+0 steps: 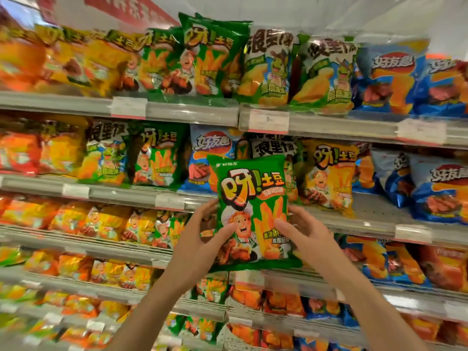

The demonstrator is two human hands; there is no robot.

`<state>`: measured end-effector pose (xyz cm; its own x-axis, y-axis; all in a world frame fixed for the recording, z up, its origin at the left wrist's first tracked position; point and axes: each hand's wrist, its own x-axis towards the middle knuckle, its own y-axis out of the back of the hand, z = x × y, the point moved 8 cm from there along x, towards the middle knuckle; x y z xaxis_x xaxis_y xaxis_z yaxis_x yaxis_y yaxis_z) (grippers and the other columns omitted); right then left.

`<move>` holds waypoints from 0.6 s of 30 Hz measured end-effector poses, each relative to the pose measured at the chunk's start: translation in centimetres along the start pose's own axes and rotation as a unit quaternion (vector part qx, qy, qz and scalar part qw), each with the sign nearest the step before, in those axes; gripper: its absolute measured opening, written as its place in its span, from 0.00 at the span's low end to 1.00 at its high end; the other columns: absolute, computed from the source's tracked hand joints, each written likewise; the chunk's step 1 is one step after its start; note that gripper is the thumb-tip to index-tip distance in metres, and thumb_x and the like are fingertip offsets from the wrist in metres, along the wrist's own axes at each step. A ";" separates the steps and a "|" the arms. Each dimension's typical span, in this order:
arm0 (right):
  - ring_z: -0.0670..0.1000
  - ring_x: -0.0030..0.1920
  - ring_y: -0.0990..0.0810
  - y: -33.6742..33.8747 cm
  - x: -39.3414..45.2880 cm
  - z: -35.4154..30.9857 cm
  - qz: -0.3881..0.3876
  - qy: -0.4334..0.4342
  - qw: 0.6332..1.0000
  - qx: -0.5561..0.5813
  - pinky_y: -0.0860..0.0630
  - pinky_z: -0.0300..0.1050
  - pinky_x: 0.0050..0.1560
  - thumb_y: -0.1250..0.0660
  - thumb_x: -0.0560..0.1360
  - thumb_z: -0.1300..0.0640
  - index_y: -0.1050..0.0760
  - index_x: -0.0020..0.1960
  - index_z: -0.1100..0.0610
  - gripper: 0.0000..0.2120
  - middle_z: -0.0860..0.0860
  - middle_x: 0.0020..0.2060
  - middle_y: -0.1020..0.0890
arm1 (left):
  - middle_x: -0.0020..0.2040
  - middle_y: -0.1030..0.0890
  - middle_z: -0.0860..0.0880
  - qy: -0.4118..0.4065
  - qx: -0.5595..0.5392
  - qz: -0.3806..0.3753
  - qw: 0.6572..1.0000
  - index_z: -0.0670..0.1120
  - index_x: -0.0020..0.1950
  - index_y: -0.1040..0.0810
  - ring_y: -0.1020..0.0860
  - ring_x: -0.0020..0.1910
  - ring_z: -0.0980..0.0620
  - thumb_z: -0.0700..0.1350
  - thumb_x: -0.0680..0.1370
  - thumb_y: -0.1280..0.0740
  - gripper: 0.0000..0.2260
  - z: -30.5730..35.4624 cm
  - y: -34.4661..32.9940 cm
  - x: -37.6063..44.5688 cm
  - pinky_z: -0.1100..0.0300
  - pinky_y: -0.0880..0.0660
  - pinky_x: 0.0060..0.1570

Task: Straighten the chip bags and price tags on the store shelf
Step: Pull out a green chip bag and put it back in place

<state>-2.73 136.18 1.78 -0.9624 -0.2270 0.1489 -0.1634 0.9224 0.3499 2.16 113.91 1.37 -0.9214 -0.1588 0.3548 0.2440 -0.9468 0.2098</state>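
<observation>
Green bag [249, 211] upright before the shelf [192, 115]; left hand [202, 239] and right hand [304, 230] pinch its sides.

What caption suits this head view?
Both hands, left and right, hold a green chip bag before stocked shelves.

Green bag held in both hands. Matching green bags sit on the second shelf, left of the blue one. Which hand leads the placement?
Probably left. The left hand grips the green bag on the side nearer the matching green bags, left of the blue bag. The right hand holds the far edge.
</observation>
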 end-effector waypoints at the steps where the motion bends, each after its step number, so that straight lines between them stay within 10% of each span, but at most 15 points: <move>1: 0.30 0.48 0.21 -0.6 1.4 -0.1 -0.001 -0.002 1.000 0.005 0.25 0.37 0.49 0.32 0.71 0.36 0.32 0.57 0.31 0.16 0.32 0.51 0.20 | 0.58 0.27 0.75 0.001 0.007 0.000 1.000 0.69 0.64 0.33 0.26 0.58 0.71 0.64 0.71 0.30 0.24 -0.2 0.8 1.2 0.72 0.26 0.48; 5: 0.31 0.50 0.21 -3.3 5.9 -1.0 -0.008 0.000 0.999 0.041 0.25 0.42 0.55 0.30 0.69 0.37 0.28 0.55 0.34 0.16 0.30 0.48 0.19 | 0.64 0.29 0.70 -0.002 0.041 0.003 0.999 0.70 0.68 0.35 0.29 0.65 0.65 0.70 0.69 0.31 0.30 -1.4 4.3 5.4 0.60 0.28 0.60; 11: 0.34 0.50 0.19 -8.0 9.3 -2.8 -0.015 0.005 0.998 0.054 0.27 0.39 0.48 0.31 0.72 0.44 0.26 0.58 0.41 0.15 0.32 0.48 0.17 | 0.63 0.31 0.74 -0.004 0.022 -0.020 1.000 0.70 0.69 0.36 0.29 0.63 0.68 0.64 0.71 0.30 0.28 -3.4 8.8 8.7 0.70 0.25 0.47; 18: 0.37 0.55 0.19 -12.3 9.6 -3.3 0.037 -0.030 0.997 0.063 0.25 0.50 0.64 0.30 0.70 0.40 0.27 0.62 0.39 0.22 0.34 0.53 0.17 | 0.66 0.32 0.70 -0.019 -0.001 -0.077 0.997 0.67 0.70 0.35 0.30 0.60 0.74 0.62 0.71 0.29 0.29 -5.6 12.7 11.1 0.77 0.28 0.47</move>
<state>-9.25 121.58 1.98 -0.9835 -0.1407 0.1134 -0.1132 0.9688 0.2205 -6.65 98.61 2.87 -0.9356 0.0002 0.3530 0.0992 -0.9595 0.2636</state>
